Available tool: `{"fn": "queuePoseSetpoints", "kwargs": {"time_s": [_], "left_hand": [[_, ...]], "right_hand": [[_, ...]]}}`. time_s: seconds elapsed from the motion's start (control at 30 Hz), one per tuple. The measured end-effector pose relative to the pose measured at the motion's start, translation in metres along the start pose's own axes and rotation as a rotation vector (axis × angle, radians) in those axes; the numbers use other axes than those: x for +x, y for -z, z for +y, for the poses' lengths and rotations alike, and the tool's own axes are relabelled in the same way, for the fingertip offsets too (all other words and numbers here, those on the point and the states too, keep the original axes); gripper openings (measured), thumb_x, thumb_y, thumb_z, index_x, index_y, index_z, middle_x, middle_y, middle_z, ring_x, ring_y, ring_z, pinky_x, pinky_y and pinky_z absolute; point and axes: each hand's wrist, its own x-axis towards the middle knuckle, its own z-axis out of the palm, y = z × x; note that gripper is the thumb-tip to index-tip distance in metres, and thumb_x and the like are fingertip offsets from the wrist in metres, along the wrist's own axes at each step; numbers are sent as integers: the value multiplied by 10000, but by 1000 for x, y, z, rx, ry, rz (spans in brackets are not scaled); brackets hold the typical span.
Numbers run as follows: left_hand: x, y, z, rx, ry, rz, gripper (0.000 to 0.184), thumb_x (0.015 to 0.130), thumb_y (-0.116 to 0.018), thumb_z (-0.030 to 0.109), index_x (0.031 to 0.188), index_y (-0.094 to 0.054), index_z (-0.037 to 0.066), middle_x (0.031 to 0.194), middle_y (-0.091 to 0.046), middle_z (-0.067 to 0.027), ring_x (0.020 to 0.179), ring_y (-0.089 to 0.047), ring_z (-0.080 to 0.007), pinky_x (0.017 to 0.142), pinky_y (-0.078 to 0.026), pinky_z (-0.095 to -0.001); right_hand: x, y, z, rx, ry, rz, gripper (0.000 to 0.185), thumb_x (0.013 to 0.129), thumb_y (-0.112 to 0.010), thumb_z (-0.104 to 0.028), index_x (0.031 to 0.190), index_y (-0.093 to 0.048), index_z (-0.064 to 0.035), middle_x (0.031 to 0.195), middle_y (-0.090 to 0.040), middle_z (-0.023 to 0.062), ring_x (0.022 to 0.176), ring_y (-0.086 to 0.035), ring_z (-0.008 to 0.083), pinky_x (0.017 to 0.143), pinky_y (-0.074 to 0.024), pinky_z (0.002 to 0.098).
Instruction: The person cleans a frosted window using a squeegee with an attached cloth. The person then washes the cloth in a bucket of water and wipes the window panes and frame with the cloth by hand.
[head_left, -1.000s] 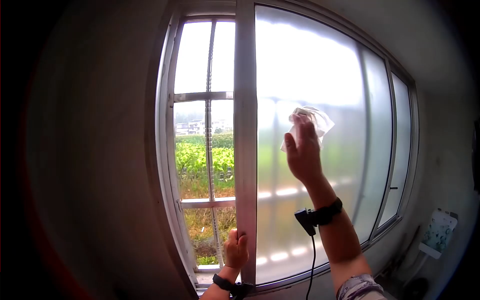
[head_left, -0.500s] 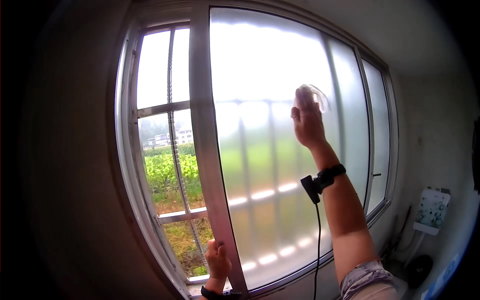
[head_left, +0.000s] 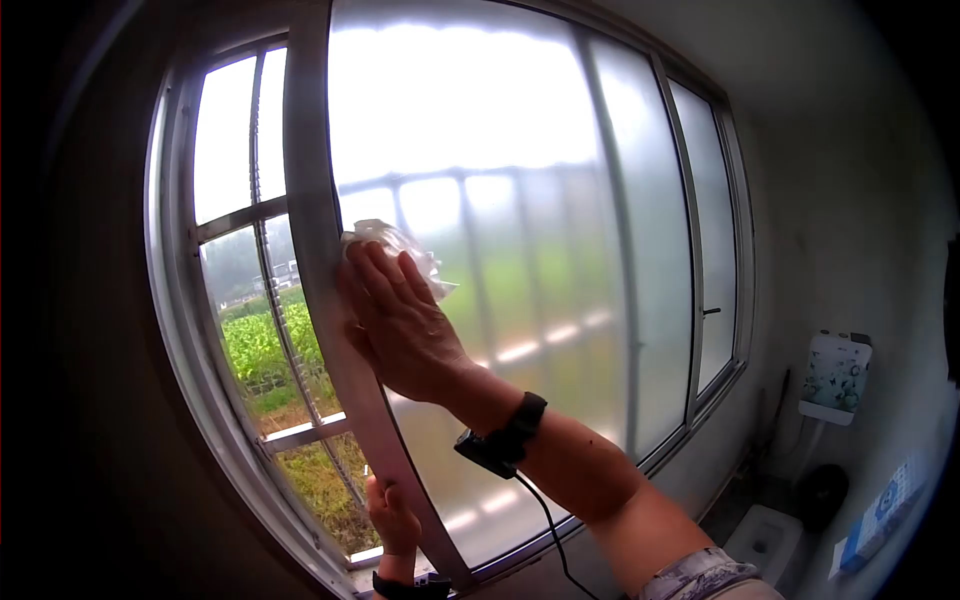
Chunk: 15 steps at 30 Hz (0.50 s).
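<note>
My right hand [head_left: 405, 325] lies flat over a crumpled white tissue [head_left: 410, 262], pressing it to the frosted window pane [head_left: 520, 240] at the pane's left edge, beside the metal upright. Its fingers point up and left, and part of the tissue is hidden beneath them. Low down, my left hand [head_left: 393, 515] has its fingers curled at the left edge of the window sash frame [head_left: 375, 440]. Black bands with small devices sit on both wrists, and a cable hangs from the right one.
Left of the sash, the window gap shows metal bars [head_left: 270, 255] with green plants outside. Right of the window, a white patterned cistern [head_left: 837, 375] hangs on the wall above a squat toilet [head_left: 765, 545]. A blue and white box [head_left: 880, 515] is at lower right.
My right hand has swept the tissue left and down across the pane, from its right part to its left edge. My left hand stays at the sash frame. The view has shifted right.
</note>
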Motion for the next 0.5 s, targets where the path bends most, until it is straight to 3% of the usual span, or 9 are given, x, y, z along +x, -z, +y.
{"fn": "queuePoseSetpoints", "kwargs": {"time_s": [0.07,0.17,0.27,0.33,0.4,0.5], "left_hand": [[0,3,5,15,-14,-3,405,960,-361,378,970,-489,-5,783,-527,-80,699,-498,-171,616,-400,-304],[0,13,5,50,-18,21,392,966,-351,349,982,-494,-15,790,-526,-95,713,-503,-185,630,-405,-309],[-2,18,5,113,11,-5,372,968,-349,321,977,-495,-21,813,-527,-98,732,-505,-190,652,-410,-305],[2,13,8,80,-41,101,370,943,-396,362,859,-512,21,682,-533,-100,592,-528,-213,548,-407,-327],[2,14,3,73,-38,102,348,940,-398,340,863,-513,22,688,-536,-101,599,-533,-214,553,-409,-323],[2,10,2,73,-66,135,378,940,-398,372,868,-514,20,710,-538,-104,628,-534,-218,576,-412,-319]], "right_hand": [[-9,1,-6,99,-7,19,617,856,-532,-189,1387,-256,-41,1443,-235,154,1360,-168,317,1090,-186,451],[-25,5,13,-47,116,-36,627,825,-557,-143,1377,-278,-38,1441,-259,123,1300,-299,332,1039,-276,453],[-49,32,60,-163,-92,26,563,866,-510,-134,1383,-294,-73,1433,-283,124,1306,-292,324,1046,-265,455],[-75,53,107,-261,-248,151,522,883,-476,-105,1374,-308,-49,1408,-310,173,1305,-287,343,1054,-255,452],[-111,77,165,-301,-309,277,483,902,-446,-94,1363,-316,-27,1382,-346,192,1296,-302,350,1055,-262,427],[-176,102,258,-58,-574,465,456,933,-419,-123,1350,-302,19,1382,-343,216,1299,-308,338,1066,-250,387]]}}
